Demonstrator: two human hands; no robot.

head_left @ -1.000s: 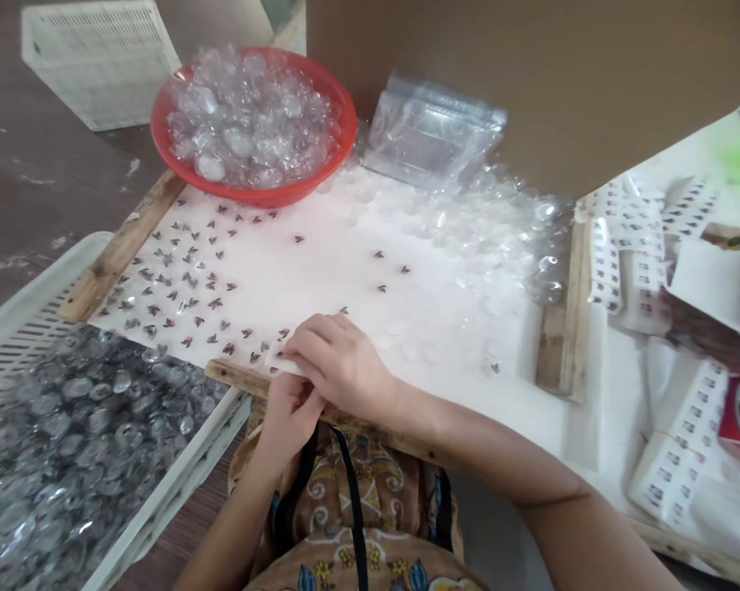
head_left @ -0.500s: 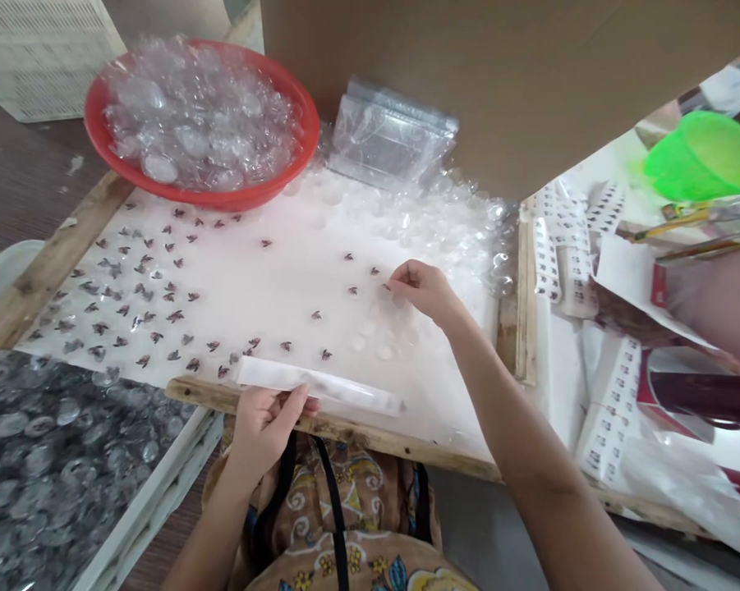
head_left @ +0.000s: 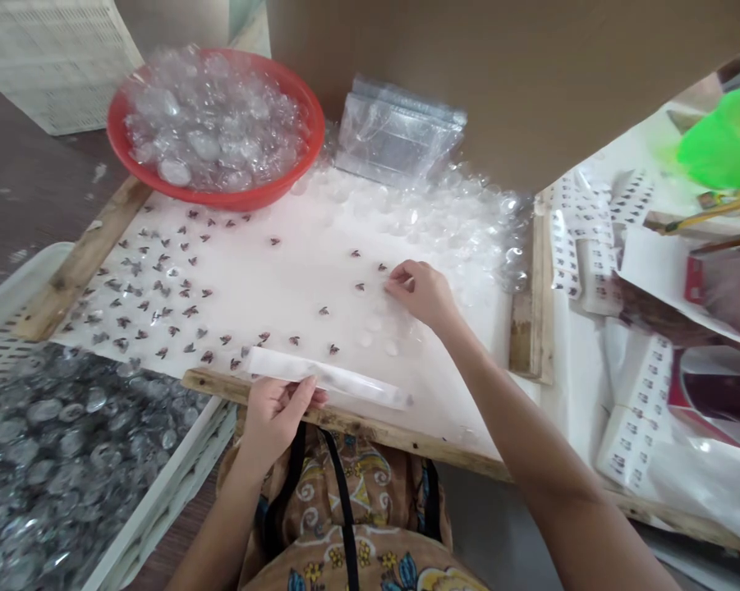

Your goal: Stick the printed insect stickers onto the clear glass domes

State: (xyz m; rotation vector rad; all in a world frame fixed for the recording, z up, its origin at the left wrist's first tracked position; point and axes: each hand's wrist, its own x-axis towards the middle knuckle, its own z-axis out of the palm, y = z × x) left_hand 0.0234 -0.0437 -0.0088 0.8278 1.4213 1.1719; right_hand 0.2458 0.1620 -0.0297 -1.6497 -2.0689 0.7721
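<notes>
While the left hand [head_left: 277, 417] clamps thumb and fingers on a white strip [head_left: 351, 381] at lower centre, here's the right hand [head_left: 424, 294] just right of centre, fingertips together, low over the white board [head_left: 296, 283]! Anything between them? Can't tell. Clear discs [head_left: 392, 348] lie just below; dark-printed pieces [head_left: 190, 311] crowd centre-left, and a red basin [head_left: 246, 199] sits upper left.

White flat tabletop [head_left: 296, 283], raw wood strips [head_left: 370, 430] along its edges. Round red plastic bowl [head_left: 240, 198] at the far left corner. Clear rectangular plastic pouch [head_left: 397, 138] at the back. I see clear round plastic pieces [head_left: 459, 215] bunched far right; small dark printed motifs [head_left: 190, 311] scattered mostly left, few mid-table.
</notes>
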